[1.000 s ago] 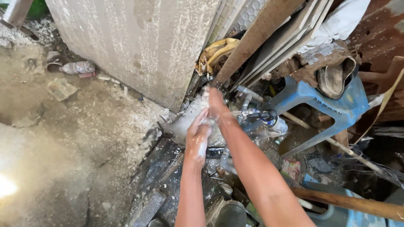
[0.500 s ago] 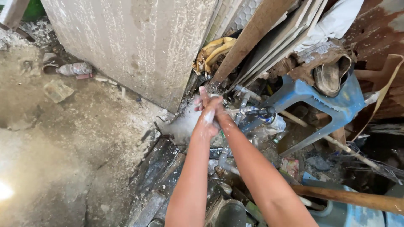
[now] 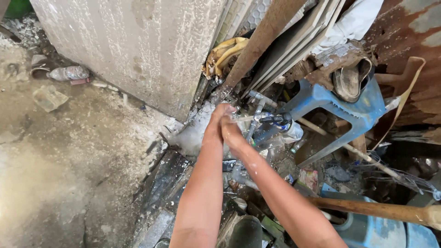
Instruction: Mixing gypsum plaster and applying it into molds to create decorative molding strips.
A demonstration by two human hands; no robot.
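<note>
Grip: neither hand grasps an object. Left hand point(image 3: 215, 120) and right hand point(image 3: 231, 131) are pressed together, fingers loosely curled against each other, in a thin stream of water from the tap point(image 3: 274, 120).

Left to right: crushed plastic bottle point(image 3: 69, 72) lies on the dirt ground at far left, beside the concrete wall point(image 3: 138, 46). Hands meet at the wall's corner, over wet debris. Tap sits just right of the hands, on a grey pipe point(image 3: 257, 112). Blue plastic stool point(image 3: 340, 108) is tipped behind the tap. Wooden handle point(image 3: 376, 210) crosses lower right.
</note>
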